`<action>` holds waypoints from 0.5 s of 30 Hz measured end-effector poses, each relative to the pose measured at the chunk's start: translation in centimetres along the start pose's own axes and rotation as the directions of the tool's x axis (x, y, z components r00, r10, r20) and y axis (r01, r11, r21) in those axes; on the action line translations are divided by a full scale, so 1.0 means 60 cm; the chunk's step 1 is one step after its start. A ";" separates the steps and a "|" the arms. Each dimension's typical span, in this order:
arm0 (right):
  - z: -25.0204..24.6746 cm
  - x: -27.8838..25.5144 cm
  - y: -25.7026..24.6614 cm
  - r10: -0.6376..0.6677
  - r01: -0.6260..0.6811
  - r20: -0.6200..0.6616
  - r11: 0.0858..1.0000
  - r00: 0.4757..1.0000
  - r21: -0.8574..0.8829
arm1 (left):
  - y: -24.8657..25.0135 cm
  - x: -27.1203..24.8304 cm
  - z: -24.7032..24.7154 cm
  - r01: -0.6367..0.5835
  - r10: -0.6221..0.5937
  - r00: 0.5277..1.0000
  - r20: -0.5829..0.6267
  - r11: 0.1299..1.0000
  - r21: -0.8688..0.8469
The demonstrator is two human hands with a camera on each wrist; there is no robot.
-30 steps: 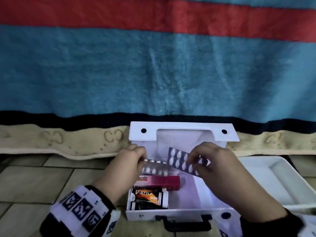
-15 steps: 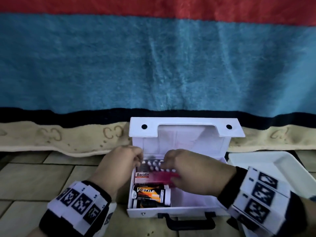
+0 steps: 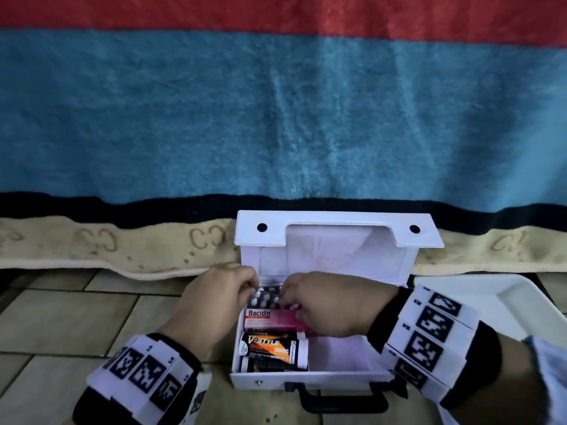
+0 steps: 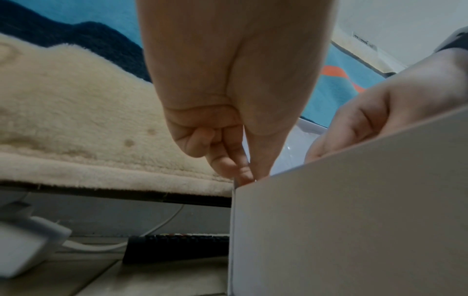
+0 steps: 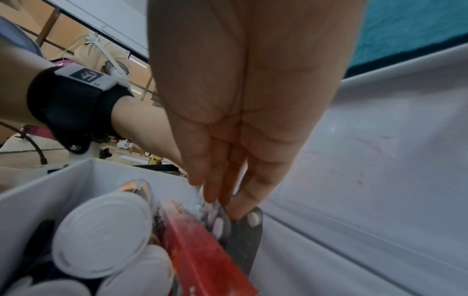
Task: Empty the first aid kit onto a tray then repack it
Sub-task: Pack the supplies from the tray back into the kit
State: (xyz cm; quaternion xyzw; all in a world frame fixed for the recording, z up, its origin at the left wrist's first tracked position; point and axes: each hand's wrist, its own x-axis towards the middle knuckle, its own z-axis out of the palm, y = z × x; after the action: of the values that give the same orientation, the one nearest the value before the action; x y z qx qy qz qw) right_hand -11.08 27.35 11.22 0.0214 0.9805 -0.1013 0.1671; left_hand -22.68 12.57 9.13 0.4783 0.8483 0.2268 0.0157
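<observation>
The white first aid kit (image 3: 306,383) stands open on the floor, its lid (image 3: 337,231) upright. Inside at the left lie a red Bacidin box (image 3: 270,319) and white-capped V-Style bottles (image 3: 273,351). Silver blister packs (image 3: 267,297) stand on edge behind the box against the rear wall. My left hand (image 3: 251,286) pinches their left end, and my right hand (image 3: 285,294) pinches them from the right. In the right wrist view the right hand (image 5: 222,200) holds a blister strip (image 5: 243,240) between fingers and thumb. The white tray (image 3: 491,296) sits to the right, its visible part bare.
A blue, red and cream blanket (image 3: 276,118) hangs right behind the kit. The kit's black handle (image 3: 340,400) points toward me. Under the blanket's edge lie a white adapter (image 4: 25,246) with a cable and a dark keyboard (image 4: 177,248). Tiled floor lies to the left.
My right hand carried its blister strip down into the kit's rear left, beside the strip in my left hand. Both hands have sunk lower into the kit.
</observation>
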 end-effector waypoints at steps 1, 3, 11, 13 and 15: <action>0.001 0.001 0.002 -0.004 0.004 -0.034 1.000 0.999 0.008 | 0.000 -0.001 0.001 -0.005 0.005 1.000 -0.009 1.000 0.018; 0.000 0.001 0.003 -0.014 0.013 -0.062 1.000 0.998 -0.003 | 0.000 -0.001 0.004 -0.017 0.018 0.999 -0.029 0.999 0.048; -0.001 -0.010 -0.019 -0.057 0.056 -0.005 0.994 0.998 -0.092 | 0.009 -0.001 0.005 0.016 -0.014 1.000 -0.020 0.997 0.075; -0.002 -0.009 -0.020 -0.044 0.042 -0.019 0.997 0.999 -0.071 | 0.010 -0.001 0.004 0.020 -0.020 1.000 -0.006 0.996 0.087; -0.004 -0.008 -0.018 -0.059 0.059 -0.014 0.997 0.998 -0.049 | 0.011 -0.003 0.001 -0.001 0.001 1.000 0.002 0.995 0.095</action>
State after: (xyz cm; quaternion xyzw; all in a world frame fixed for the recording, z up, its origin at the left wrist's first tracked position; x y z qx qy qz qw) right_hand -10.80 26.35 11.82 -0.0108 0.9841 -0.0823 0.1571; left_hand -22.07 12.74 9.30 0.4791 0.8579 0.1856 -0.0063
